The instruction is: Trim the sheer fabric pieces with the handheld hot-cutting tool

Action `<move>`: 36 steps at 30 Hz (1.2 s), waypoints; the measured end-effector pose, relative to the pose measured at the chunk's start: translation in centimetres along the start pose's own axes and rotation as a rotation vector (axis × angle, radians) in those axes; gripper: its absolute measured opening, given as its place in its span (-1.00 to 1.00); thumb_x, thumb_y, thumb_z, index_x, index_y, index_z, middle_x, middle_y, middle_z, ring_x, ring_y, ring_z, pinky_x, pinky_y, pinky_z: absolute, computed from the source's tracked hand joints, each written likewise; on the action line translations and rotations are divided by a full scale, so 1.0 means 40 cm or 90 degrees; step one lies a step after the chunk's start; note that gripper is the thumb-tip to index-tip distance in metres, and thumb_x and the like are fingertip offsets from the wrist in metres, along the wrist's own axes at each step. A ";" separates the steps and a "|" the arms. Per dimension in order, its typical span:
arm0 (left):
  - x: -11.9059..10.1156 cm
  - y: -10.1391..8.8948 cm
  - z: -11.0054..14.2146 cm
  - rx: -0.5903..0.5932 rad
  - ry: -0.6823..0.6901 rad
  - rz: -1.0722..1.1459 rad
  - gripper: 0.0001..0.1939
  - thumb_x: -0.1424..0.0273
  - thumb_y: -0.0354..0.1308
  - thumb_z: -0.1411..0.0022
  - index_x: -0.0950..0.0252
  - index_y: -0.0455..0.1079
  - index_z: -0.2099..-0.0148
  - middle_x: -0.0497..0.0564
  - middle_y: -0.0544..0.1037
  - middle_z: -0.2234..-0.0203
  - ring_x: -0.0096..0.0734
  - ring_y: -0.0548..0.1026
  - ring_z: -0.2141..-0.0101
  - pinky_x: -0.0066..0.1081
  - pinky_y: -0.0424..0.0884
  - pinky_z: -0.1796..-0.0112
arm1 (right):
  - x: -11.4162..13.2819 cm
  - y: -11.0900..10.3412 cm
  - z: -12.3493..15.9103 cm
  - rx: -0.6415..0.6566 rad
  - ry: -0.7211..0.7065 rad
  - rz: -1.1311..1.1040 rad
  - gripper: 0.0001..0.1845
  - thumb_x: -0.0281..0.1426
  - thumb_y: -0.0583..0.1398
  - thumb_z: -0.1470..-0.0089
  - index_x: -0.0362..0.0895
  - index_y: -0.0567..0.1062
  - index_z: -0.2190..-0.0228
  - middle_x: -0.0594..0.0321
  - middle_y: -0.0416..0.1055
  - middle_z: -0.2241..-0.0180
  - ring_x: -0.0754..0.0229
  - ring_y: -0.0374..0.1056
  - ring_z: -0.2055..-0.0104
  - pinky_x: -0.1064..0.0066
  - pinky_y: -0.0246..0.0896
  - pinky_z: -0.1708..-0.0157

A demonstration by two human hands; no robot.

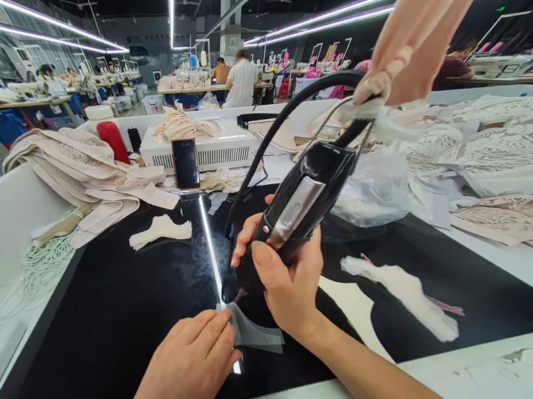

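Observation:
My right hand (pixel 289 277) is wrapped around a black corded hand tool (pixel 297 201) with a silver lever along its side. The tool slants down to the left, its tip over a small sheer mesh fabric piece (pixel 254 333) on the black work mat (pixel 134 355). My left hand (pixel 190 353) holds the mesh's left edge against the mat, fingers close together and bent; its thumb is hidden. Beside my right wrist lies a cream cut piece (pixel 357 310), partly covered by my forearm. Further right is a white padded piece (pixel 403 296) with pink strips.
A peach cloth strap (pixel 425 19) suspends the tool from above. Another cream piece (pixel 160 231) lies at the mat's back left. Behind stand a phone (pixel 186 163) and a white vented box (pixel 223 149). Lace pieces (pixel 506 148) are heaped right, beige fabric strips (pixel 73 162) left.

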State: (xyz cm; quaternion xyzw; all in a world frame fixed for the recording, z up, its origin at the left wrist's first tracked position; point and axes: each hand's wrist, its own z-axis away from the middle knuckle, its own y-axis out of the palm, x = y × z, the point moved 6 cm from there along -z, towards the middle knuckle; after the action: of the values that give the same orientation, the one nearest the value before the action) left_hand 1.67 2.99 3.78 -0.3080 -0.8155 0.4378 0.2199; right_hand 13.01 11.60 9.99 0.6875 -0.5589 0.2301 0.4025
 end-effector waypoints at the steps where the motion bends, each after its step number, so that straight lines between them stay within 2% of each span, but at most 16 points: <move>1: 0.000 0.000 0.000 0.000 -0.003 0.000 -0.59 0.39 -0.20 -0.56 0.39 0.48 0.05 0.10 0.67 0.12 -0.26 0.62 0.15 -0.27 0.53 0.21 | 0.000 0.001 0.001 0.005 -0.002 0.003 -0.54 -0.41 0.27 -0.04 0.02 0.17 0.09 0.42 0.40 0.38 0.31 0.34 0.49 0.41 0.38 0.52; 4: 0.000 0.000 0.002 0.003 -0.008 -0.002 -0.60 0.38 -0.20 -0.56 0.39 0.48 0.03 0.09 0.67 0.11 -0.25 0.63 0.14 -0.26 0.54 0.20 | -0.004 0.004 0.002 0.016 -0.003 0.021 -0.58 -0.42 0.26 -0.05 0.02 0.19 0.11 0.41 0.39 0.39 0.31 0.34 0.50 0.41 0.39 0.51; 9: 0.001 0.001 0.002 -0.001 -0.007 0.004 -0.59 0.37 -0.20 -0.56 0.39 0.49 0.04 0.08 0.67 0.10 -0.25 0.63 0.15 -0.27 0.55 0.19 | -0.013 -0.006 0.000 -0.032 0.016 0.106 -0.75 -0.34 0.25 -0.07 -0.03 0.29 0.24 0.36 0.35 0.38 0.28 0.32 0.45 0.35 0.39 0.43; 17: 0.001 0.001 -0.005 0.010 -0.008 -0.012 -0.52 0.37 -0.26 -0.57 0.38 0.51 0.07 0.07 0.68 0.13 -0.27 0.63 0.14 -0.28 0.57 0.20 | -0.009 0.023 -0.005 0.004 0.019 -0.024 -0.69 -0.38 0.25 -0.05 0.00 0.24 0.22 0.43 0.38 0.43 0.32 0.30 0.51 0.46 0.33 0.55; 22: 0.002 0.004 -0.008 0.013 -0.008 -0.011 -0.50 0.38 -0.29 -0.57 0.40 0.51 0.06 0.07 0.68 0.15 -0.27 0.63 0.14 -0.27 0.57 0.19 | -0.018 0.035 0.001 0.025 0.028 -0.024 -0.71 -0.39 0.26 -0.06 0.00 0.25 0.24 0.44 0.38 0.42 0.32 0.32 0.50 0.44 0.37 0.50; 29: 0.002 0.005 -0.006 0.016 -0.021 0.003 -0.51 0.38 -0.28 -0.57 0.41 0.50 0.04 0.05 0.67 0.14 -0.26 0.63 0.14 -0.26 0.55 0.18 | -0.017 0.030 0.002 0.000 0.034 -0.061 -0.57 -0.40 0.28 -0.03 0.02 0.23 0.11 0.44 0.43 0.41 0.32 0.34 0.51 0.43 0.40 0.51; 36: 0.000 0.004 -0.005 0.008 -0.024 -0.001 -0.50 0.36 -0.29 -0.58 0.39 0.50 0.06 0.04 0.68 0.14 -0.28 0.62 0.14 -0.28 0.53 0.19 | -0.020 0.028 0.007 0.010 0.020 -0.064 -0.60 -0.45 0.28 -0.03 0.02 0.25 0.14 0.46 0.43 0.40 0.33 0.35 0.50 0.44 0.41 0.50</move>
State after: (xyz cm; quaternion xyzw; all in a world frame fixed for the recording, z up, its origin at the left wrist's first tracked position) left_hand 1.82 3.18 3.76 -0.2976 -0.8168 0.4486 0.2071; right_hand 11.69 11.76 9.55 0.7140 -0.5155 0.2247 0.4171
